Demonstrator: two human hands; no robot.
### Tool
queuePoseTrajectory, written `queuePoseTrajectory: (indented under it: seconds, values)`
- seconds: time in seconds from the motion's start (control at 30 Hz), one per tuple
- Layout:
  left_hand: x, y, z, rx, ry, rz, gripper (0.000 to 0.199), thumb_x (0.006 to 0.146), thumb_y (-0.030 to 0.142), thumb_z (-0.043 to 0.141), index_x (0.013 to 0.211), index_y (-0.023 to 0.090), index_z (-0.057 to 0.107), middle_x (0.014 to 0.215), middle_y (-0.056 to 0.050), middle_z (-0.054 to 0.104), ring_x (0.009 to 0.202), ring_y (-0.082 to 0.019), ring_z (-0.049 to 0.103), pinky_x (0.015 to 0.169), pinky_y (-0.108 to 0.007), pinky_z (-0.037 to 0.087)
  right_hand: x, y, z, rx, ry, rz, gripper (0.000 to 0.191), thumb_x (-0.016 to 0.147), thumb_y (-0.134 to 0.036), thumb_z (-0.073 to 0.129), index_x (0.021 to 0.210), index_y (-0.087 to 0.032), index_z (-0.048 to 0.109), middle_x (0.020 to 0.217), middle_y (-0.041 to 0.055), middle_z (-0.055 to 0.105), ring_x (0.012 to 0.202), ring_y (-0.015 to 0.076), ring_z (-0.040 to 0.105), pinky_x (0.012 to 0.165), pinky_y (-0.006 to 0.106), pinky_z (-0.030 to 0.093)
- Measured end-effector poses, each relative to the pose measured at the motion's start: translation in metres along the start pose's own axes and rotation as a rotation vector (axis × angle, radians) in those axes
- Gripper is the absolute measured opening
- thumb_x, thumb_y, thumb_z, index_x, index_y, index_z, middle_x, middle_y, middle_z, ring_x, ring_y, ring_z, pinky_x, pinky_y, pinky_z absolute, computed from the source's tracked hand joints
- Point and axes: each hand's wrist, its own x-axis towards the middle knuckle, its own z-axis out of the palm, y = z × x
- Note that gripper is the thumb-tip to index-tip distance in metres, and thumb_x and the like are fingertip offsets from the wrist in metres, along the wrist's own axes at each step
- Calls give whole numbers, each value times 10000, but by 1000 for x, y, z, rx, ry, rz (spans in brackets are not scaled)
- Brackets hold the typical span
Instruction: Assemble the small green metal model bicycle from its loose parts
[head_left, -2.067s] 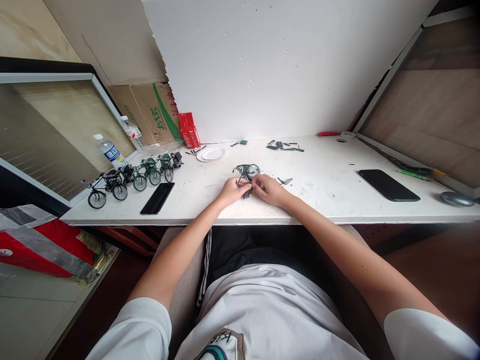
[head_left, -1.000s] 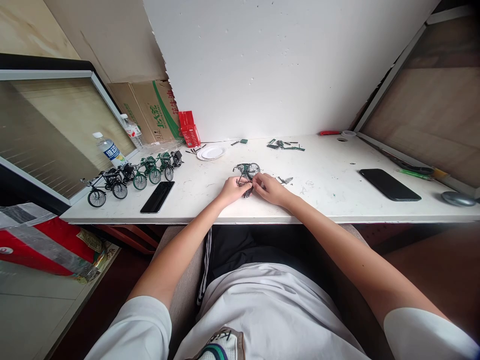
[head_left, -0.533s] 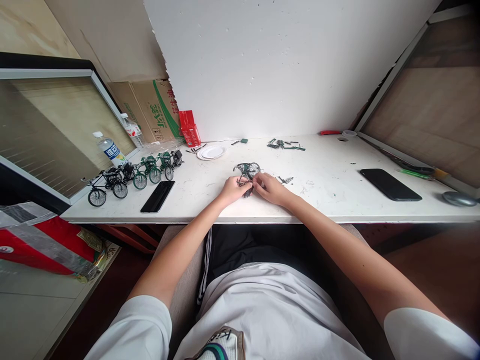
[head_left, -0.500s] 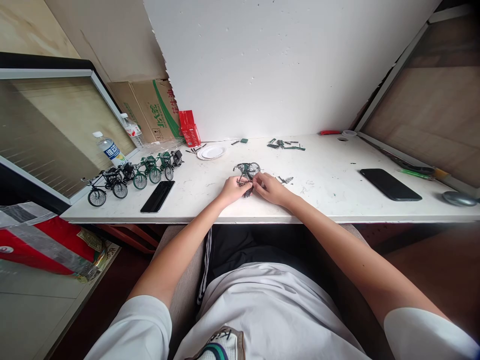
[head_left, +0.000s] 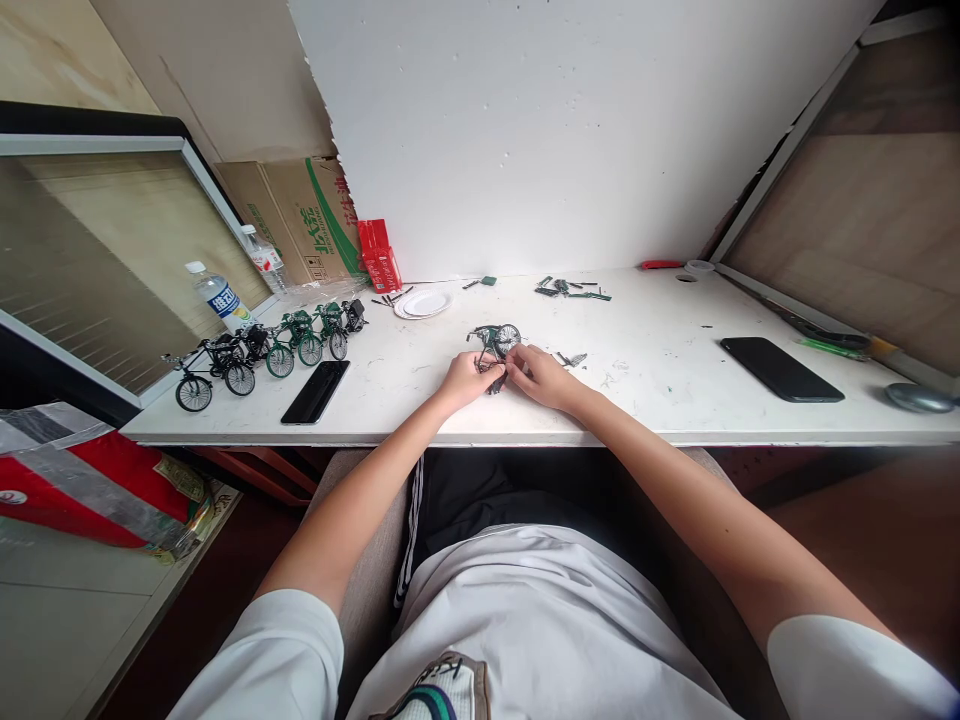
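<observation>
Between my hands is a small green and black model bicycle (head_left: 495,338), resting on the white table (head_left: 652,385) with a spoked wheel turned up at its far right. My left hand (head_left: 466,383) is closed on its near left side, thumb pointing right. From the right, my right hand (head_left: 541,378) pinches at the near part of the bicycle; its fingertips almost meet my left thumb. The fingers hide the bicycle's near parts, and I cannot make out which piece the right fingertips grip. Small dark loose parts (head_left: 574,359) lie just right of my right hand.
Several assembled model bicycles (head_left: 281,350) stand at the left, near a black phone (head_left: 316,392) and plastic bottles (head_left: 219,297). Behind are a white plate (head_left: 423,304), a red box (head_left: 380,257) and loose green parts (head_left: 570,289). Another phone (head_left: 780,369) and a mouse (head_left: 919,397) lie right.
</observation>
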Motion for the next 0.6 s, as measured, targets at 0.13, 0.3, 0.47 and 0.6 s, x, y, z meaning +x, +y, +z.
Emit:
queuePoseTrajectory:
  seconds: [0.13,0.3,0.47,0.6]
  values:
    - [0,0,0,-3,-6,10,293,897,423,751,944,134,759,756,-77,774,673,-160,672,638,-266,508,0,0,0,-2,-4,1,163,1069,-364,468,1023,-236,558,932,84,682,845,259,600,771,389,459]
    - [-1,1,0,-7,-6,13,292,894,419,756,948,132,757,755,-75,774,676,-159,680,645,-265,516,0,0,0,-3,-7,4,165,1067,-364,469,1022,-236,563,933,87,686,848,262,600,777,393,461]
    - [-2,3,0,-6,-7,12,291,896,418,754,943,131,756,757,-76,774,677,-157,678,648,-265,515,0,0,0,-3,-8,6,169,1066,-369,471,1023,-237,567,943,91,694,856,265,603,779,394,461]
    - [-1,3,0,-1,-1,12,293,893,423,756,930,132,755,755,-78,775,681,-162,687,650,-267,516,0,0,-1,-6,-11,8,174,1071,-376,468,1025,-240,566,944,93,702,861,268,607,784,397,466]
